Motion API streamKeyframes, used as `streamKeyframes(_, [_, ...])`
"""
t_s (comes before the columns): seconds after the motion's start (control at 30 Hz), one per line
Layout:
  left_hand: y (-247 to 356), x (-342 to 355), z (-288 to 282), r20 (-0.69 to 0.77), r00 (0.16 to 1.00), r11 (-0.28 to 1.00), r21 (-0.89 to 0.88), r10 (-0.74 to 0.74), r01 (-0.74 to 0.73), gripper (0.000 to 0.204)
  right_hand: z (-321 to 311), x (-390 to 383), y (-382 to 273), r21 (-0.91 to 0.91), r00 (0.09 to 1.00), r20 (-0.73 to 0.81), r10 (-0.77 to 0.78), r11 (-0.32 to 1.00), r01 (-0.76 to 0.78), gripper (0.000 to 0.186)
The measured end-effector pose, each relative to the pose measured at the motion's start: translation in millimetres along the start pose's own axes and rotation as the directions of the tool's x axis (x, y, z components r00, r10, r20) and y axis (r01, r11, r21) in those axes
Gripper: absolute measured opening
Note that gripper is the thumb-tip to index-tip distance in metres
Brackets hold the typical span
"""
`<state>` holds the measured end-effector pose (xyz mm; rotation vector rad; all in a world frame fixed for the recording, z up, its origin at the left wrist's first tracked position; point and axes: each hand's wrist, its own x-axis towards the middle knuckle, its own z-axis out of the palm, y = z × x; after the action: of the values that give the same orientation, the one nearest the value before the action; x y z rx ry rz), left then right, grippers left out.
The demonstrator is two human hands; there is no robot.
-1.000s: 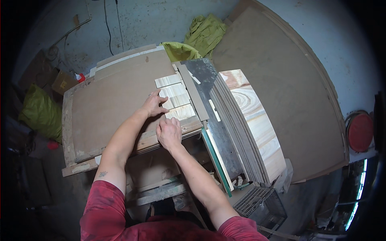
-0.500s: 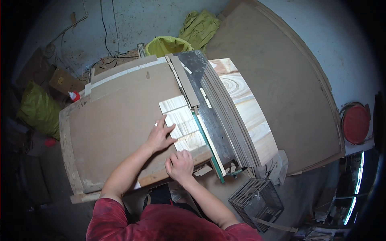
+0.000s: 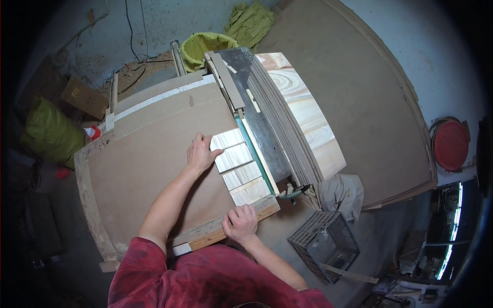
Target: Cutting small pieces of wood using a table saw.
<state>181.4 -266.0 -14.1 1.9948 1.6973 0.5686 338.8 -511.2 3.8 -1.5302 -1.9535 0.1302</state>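
Several pale wood pieces lie in a row on a wide brown panel, close to its right edge. My left hand rests at the left ends of the far pieces, its thumb reaching onto the wood and its fingers apart. At the panel's near edge, a wooden rail runs across. My right hand is closed over this rail, knuckles up, just below the nearest piece; its fingertips are partly hidden. Right of the pieces, a green strip and a narrow pale strip run alongside.
A dark metal surface carries stacked brown boards and a wood-grain panel. Large sheets lean behind. A black crate stands on the floor at right. A yellow-green lined bin stands at the far side.
The brown panel, with the pale pieces on it, has slid nearer to me past the dark surface. Both hands have moved with it. My left hand now sits at the far pieces. The view has shifted slightly.
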Motion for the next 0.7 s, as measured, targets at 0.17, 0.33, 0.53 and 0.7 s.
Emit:
streamKeyframes(0.17, [-61, -25, -32, -0.063, 0.996, 0.988, 0.143, -0.055, 0.064, 0.059, -3, -5, -2, 0.010, 1.000, -0.011, 0.007, 1.000, -0.007, 0.020])
streamKeyframes(0.33, [-98, -106, -86, 0.092, 0.993, 0.987, 0.152, -0.073, 0.058, 0.060, -9, -4, 2, -0.006, 1.000, -0.002, 0.003, 1.000, -0.003, 0.020])
streamKeyframes(0.53, [-58, -160, -78, 0.161, 0.985, 0.991, 0.126, -0.056, 0.036, 0.061, -14, 2, -3, 0.025, 0.998, -0.010, -0.066, 0.998, 0.066, 0.018])
streamKeyframes(0.7, [-21, -189, -79, 0.293, 0.955, 0.992, 0.122, -0.049, 0.013, 0.063, -64, 3, 3, 0.323, 1.000, 0.001, 0.026, 0.946, -0.025, 0.013])
